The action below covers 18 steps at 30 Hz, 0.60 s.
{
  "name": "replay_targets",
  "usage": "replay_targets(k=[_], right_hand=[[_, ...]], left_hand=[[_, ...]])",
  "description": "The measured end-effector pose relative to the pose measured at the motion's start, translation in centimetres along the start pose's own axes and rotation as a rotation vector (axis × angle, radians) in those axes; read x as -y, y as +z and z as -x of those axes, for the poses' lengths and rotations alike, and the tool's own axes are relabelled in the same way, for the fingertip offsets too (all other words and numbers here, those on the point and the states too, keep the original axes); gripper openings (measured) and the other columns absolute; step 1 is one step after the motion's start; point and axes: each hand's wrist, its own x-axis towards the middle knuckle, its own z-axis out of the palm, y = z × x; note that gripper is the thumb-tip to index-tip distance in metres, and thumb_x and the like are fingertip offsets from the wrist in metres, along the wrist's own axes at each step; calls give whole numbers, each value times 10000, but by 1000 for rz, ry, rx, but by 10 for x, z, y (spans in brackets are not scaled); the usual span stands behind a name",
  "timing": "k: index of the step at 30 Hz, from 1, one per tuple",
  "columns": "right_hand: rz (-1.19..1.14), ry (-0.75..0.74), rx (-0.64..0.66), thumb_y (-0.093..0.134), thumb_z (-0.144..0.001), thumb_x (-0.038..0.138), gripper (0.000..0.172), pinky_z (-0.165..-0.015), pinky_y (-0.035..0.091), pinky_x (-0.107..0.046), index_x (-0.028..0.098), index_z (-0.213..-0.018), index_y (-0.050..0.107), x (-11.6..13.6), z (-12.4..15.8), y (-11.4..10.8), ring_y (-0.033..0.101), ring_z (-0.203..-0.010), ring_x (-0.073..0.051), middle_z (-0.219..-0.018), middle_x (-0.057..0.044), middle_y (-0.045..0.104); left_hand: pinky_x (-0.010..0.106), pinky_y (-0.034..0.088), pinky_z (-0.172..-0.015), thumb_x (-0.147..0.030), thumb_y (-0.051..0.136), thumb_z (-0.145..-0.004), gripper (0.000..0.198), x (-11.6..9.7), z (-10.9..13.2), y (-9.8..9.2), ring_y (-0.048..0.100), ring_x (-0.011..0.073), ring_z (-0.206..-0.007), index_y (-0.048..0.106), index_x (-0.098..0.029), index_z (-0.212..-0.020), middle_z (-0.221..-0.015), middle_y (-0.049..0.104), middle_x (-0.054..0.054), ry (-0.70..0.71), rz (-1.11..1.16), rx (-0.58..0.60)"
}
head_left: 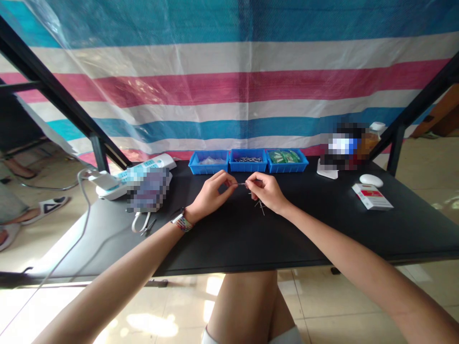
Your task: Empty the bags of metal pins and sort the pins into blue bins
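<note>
Between my hands, above the black table [229, 234], is a thin dark rod [241, 183], roughly level. Its left end sits in the pinched fingertips of my left hand [214, 192]. My right hand [267, 192] pinches the other end with thumb and forefinger. Its exact kind is too small to make out. Several thin metal pins [261, 207] lie loose on the table just below my right hand, partly covered by it. Behind the hands stand a blue bin [209, 169] with clear plastic pieces, a middle blue bin [248, 168] of metal pins, and a right blue bin [288, 168] with green-and-white packets.
At left are a power strip [163, 161] with a plugged-in charger [103, 180], a blurred device and a white cable [138, 223]. At right are a red-and-white box [373, 197], a white oval object [371, 180] and a bottle [376, 134]. A striped sheet [215, 86] hangs behind.
</note>
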Motion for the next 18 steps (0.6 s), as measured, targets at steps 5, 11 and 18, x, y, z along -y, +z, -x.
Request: replay_targets(k=[5, 11, 18], right_hand=[[-60, -14, -21, 813, -840, 434, 282, -496, 521, -240, 225, -964, 672, -3, 1, 2, 638, -570, -116, -867, 9, 675], [-41, -36, -43, 790, -839, 368, 203, -512, 523, -259, 227, -889, 652, -2, 5, 2, 620, -542, -126, -748, 21, 657], [90, -106, -208, 769, -837, 422, 228, -483, 466, -265, 206, -879, 709, 3, -27, -17, 592, -502, -131, -722, -1, 676]], left_hand=[[324, 503, -804, -373, 566, -1100, 248, -1, -1, -2, 637, 191, -862, 672, -201, -956, -924, 668, 45, -18, -6, 6], [322, 507, -817, -407, 541, -1110, 289, 1, 1, -2, 651, 194, -878, 678, -209, -950, -928, 684, 45, -24, -9, 77], [352, 502, -821, -397, 510, -1106, 227, -4, -1, -4, 662, 216, -883, 632, -208, -1077, -965, 695, 58, -107, -187, 21]])
